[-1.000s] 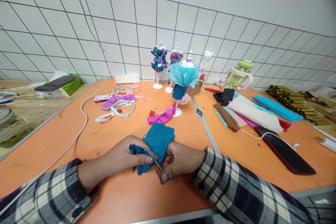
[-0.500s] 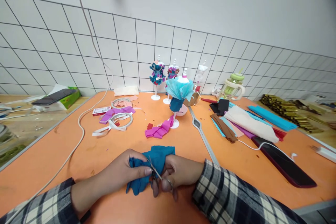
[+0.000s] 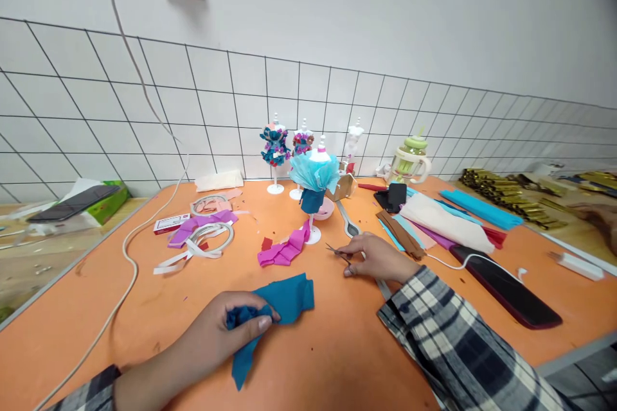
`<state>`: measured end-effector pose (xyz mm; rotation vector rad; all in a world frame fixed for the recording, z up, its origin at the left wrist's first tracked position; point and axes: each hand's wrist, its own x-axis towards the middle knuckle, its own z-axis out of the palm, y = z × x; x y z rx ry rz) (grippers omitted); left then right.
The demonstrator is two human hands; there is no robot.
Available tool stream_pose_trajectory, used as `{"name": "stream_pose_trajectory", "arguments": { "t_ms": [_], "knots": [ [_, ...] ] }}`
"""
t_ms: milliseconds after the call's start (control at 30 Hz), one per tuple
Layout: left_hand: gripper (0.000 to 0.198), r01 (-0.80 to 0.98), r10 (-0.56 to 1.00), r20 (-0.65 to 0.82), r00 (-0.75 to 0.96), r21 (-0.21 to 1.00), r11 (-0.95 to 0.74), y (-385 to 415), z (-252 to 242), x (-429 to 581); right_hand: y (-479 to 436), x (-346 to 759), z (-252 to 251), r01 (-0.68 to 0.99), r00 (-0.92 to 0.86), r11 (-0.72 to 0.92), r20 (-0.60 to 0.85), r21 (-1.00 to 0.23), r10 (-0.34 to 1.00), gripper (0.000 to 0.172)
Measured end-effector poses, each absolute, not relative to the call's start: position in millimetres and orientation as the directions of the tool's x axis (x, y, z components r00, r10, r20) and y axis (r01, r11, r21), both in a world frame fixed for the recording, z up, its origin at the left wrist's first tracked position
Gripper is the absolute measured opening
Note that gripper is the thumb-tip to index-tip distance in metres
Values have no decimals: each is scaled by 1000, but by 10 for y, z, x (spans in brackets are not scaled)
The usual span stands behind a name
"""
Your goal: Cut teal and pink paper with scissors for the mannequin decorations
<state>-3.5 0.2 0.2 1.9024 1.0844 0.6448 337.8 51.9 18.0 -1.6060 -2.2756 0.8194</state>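
Note:
My left hand is closed on a crumpled piece of teal crepe paper lying on the orange table. My right hand is stretched out to the right of centre, fingers curled around small scissors whose blades rest on the table and point left. A pink folded paper scrap lies between the two hands, just in front of a small mannequin dressed in light blue and teal paper.
Two more decorated mini mannequins stand by the grid wall. Tape rolls and purple paper lie left, a white cable crosses the table. Coloured paper sheets, a phone and a green-lidded bottle are on the right.
My right hand left the teal paper and carried the scissors forward and right onto the table. The left hand kept the paper. The view tilted upward.

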Motion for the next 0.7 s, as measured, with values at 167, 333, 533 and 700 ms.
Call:
{"name": "stream_pose_trajectory", "arguments": {
  "t_ms": [167, 333, 533, 700],
  "knots": [
    [24, 455, 722, 153, 674, 685, -569, -92, 14, -18, 475, 3326, 151, 858, -300, 218, -109, -465, 948, 40],
    [20, 345, 538, 178, 824, 595, -726, -236, 205, 86, 462, 3297, 140, 855, -243, 84, -253, -513, 936, 75],
    [45, 385, 531, 252, 809, 454, -803, -251, 145, 137, 404, 3268, 174, 816, -210, -36, -355, -576, 911, 74],
    [66, 504, 526, 459, 716, 182, -844, -362, -105, 1, 383, 3216, 137, 782, -118, -148, -378, -606, 918, 42]
  ]
}}
